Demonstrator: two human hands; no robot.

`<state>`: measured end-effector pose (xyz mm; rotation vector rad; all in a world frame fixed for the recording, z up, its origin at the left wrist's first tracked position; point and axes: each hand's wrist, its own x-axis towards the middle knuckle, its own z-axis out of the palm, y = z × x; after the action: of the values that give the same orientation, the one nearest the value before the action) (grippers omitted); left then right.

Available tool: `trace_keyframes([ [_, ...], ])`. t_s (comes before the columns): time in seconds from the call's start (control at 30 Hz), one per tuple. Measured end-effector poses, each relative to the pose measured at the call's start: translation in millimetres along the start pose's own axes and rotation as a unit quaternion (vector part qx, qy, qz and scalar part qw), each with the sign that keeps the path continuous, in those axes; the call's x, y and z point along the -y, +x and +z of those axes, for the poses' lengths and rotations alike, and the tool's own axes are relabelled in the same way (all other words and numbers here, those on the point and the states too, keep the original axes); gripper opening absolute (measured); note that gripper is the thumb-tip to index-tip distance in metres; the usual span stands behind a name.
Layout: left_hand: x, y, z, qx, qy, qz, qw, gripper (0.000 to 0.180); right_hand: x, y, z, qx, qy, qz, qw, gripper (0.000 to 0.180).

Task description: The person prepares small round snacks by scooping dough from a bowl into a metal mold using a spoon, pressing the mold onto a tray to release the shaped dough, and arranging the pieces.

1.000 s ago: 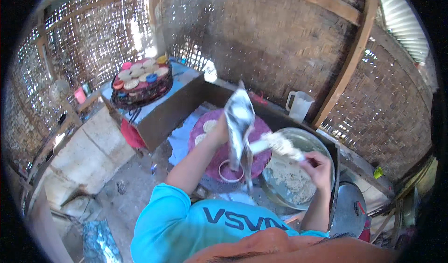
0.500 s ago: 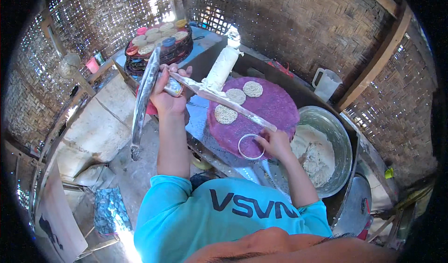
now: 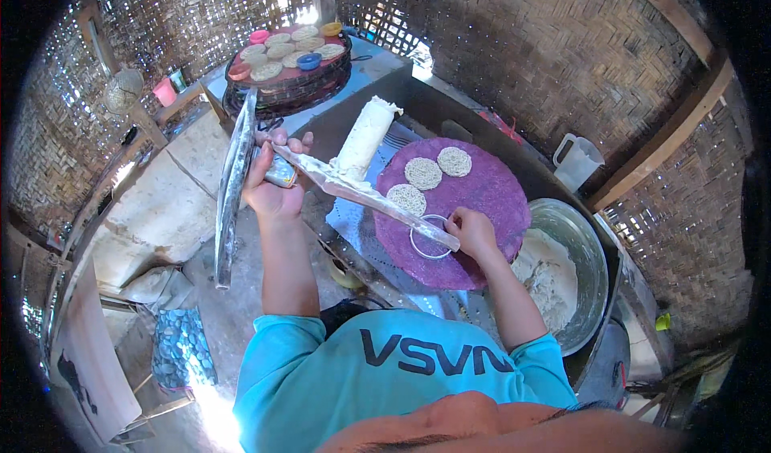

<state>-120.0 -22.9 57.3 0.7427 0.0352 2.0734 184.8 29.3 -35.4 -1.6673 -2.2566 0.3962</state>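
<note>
My left hand (image 3: 277, 184) is closed around the middle of a dough-smeared press (image 3: 361, 196) with two long handle bars. One bar slants toward my right hand; the other bar (image 3: 234, 188) stands to the left of my wrist. A cylinder thickly coated in white dough (image 3: 365, 141) rises from the press. Between finger and thumb, my right hand (image 3: 472, 232) pinches a thin white ring (image 3: 419, 250) over a round purple mat (image 3: 490, 188). The slanting bar crosses above the ring, its end beside my fingers. Three flat, stringy dough discs (image 3: 422, 173) lie on the mat.
A metal basin (image 3: 593, 284) of pale dough or flour stands right of the mat. Behind it is a translucent jug (image 3: 580, 162). At the back left, stacked round trays (image 3: 289, 91) carry several discs and coloured rings. Woven walls (image 3: 514, 59) enclose the corner.
The ring in my right hand has come closer to the nearest disc. The press has shifted left and toward me relative to the mat, and the view has moved slightly.
</note>
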Motion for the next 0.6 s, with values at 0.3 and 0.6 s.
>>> trace_keyframes([
  [0.3, 14.9, 6.5, -4.1, 0.031, 0.018, -0.036, 0.999, 0.022, 13.5, -1.8, -18.3, 0.052, 0.011, 0.032, 0.998, 0.029],
  [0.6, 96.0, 1.6, 28.2, 0.313, -0.181, -0.054, 0.931, 0.034, 107.3, -66.6, -63.1, 0.386, 0.830, 0.023, 0.402, 0.079],
])
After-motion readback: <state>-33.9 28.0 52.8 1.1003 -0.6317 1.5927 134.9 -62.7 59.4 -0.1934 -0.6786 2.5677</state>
